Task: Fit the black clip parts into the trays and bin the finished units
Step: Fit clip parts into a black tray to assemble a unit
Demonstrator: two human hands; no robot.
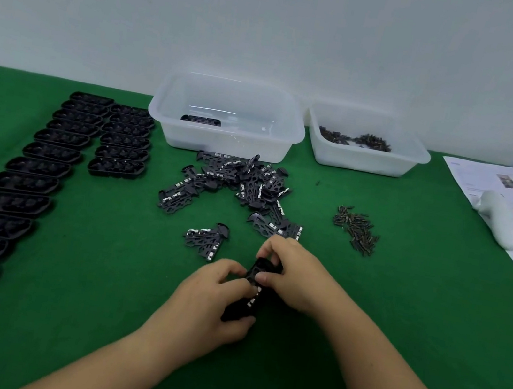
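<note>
Both hands on one black tray (252, 289) low in the middle of the green table (416, 303): left hand (211, 301) curled round its near end, right hand (294, 274) pinching the far end. Loose clip parts (237, 179) heaped at twelve o'clock, a single clip (206, 240) at eleven, empty trays (50, 151) rowed out at nine, clear bin (227, 115) beyond the heap.
</note>
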